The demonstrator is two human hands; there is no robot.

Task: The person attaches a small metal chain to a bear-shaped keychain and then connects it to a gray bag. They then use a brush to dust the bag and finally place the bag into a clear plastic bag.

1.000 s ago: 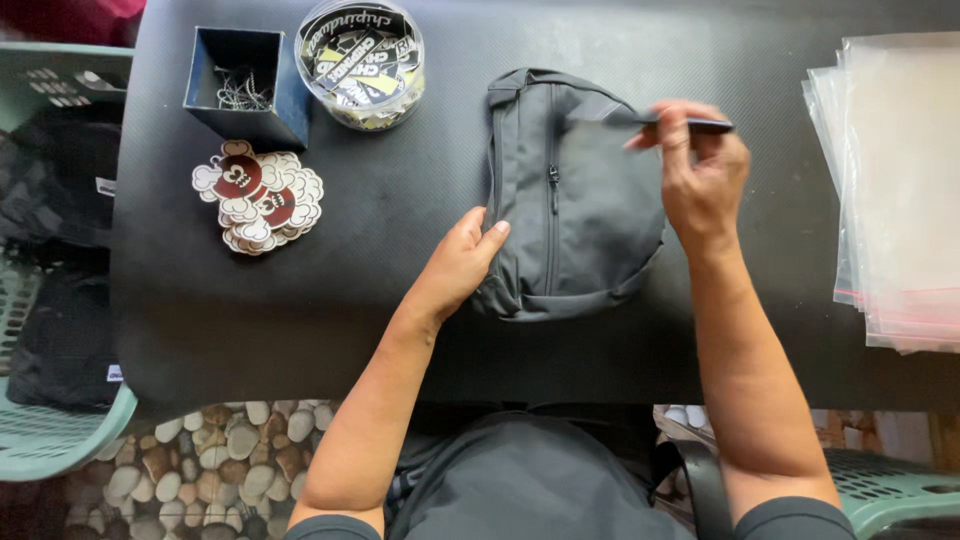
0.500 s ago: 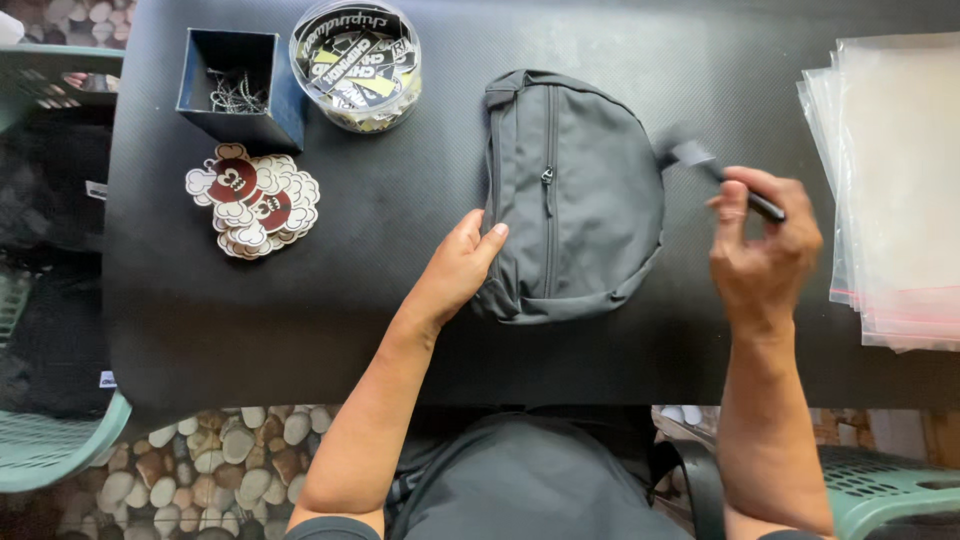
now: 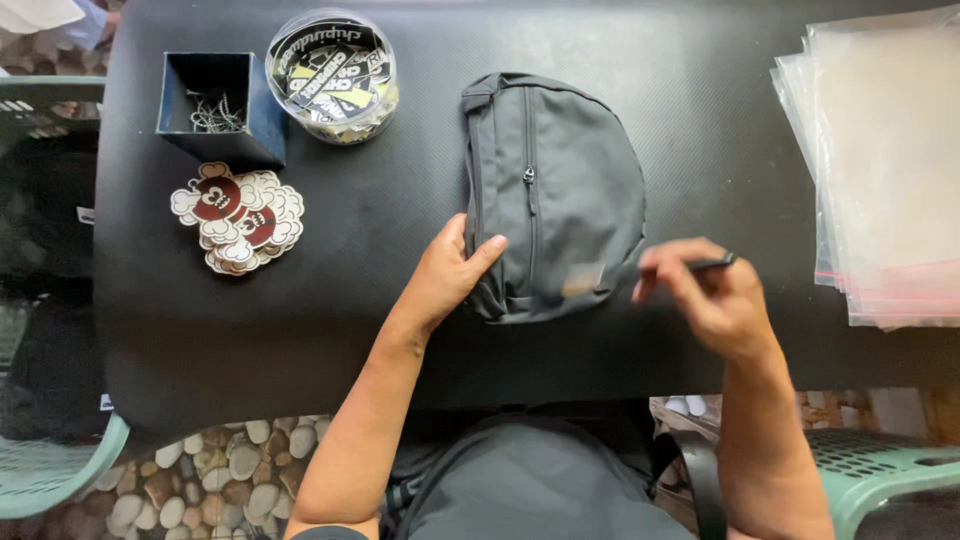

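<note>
Your left hand (image 3: pixel 452 272) lies flat on grey pouch (image 3: pixel 553 195) | right hand (image 3: pixel 705 295) pinches black strap (image 3: pixel 710 264) | risk: tugging could slide pouch across bench (image 3: pixel 380 290).

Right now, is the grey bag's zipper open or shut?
Shut: the zipper line on the grey bag runs unbroken, no gap showing the inside.

Left hand (image 3: pixel 452 276) flat against grey pouch (image 3: pixel 556 190) on black table (image 3: pixel 400 200), right hand (image 3: pixel 712 298) pinching dark strap (image 3: pixel 700 265).

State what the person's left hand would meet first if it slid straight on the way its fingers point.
The left hand already touches the dark grey zip bag; going on, it would likely press straight into it.
</note>
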